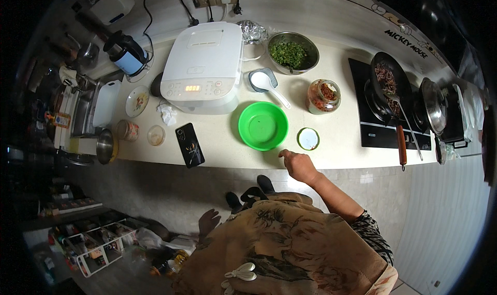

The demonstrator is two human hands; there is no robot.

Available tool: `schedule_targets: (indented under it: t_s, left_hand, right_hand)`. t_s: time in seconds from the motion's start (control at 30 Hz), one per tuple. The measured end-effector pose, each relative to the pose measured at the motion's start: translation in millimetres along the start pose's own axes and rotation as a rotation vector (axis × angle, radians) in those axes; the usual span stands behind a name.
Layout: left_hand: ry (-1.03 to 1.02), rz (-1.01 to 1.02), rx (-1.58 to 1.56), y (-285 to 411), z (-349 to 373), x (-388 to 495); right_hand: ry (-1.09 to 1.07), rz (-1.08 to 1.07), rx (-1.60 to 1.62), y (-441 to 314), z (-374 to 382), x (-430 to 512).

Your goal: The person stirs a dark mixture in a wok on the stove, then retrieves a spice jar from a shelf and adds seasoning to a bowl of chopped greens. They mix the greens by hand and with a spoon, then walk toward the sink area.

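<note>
My right hand (299,165) is over the counter's front edge, fingers loosely curled, near a green plastic bowl (263,126) and a jar lid (308,139) lying flat. I see nothing in it. My left hand (209,219) hangs low beside my body, fingers apart, with nothing visible in it. Behind the lid stands an uncapped glass jar (323,97) of red chopped food. A white spoon (268,86) rests on a small grey dish (254,80). Chopped greens (288,55) fill part of a steel bowl (313,60) at the back.
A white rice cooker (205,65) stands left of centre, a black phone (190,145) before it. On the right, a frying pan (404,77) with shredded food and a metal spatula (410,128) sits on the black cooktop (372,137). Its wooden handle (401,145) overhangs the counter edge.
</note>
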State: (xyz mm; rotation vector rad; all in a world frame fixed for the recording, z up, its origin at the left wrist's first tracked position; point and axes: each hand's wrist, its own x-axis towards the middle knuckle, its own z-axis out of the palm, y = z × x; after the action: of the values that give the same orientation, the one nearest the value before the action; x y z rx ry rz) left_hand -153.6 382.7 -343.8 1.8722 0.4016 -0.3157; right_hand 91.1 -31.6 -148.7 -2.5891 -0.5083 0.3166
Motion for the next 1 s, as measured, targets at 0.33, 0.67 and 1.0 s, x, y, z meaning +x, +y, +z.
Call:
schedule_targets:
  t_s: [0.33,0.67,1.0]
  left_hand:
    - [0.026,-0.060,-0.102,-9,4,-5]
    - [-0.018,-0.069,-0.088,3,1,-4]
    - [0.048,-0.469,-0.515,59,10,-9]
  right_hand:
    - [-0.015,-0.049,-0.072,2,14,-9]
    - [0.362,0.262,-0.095,45,-10,-18]
    - [0.480,0.398,-0.217,84,22,-10]
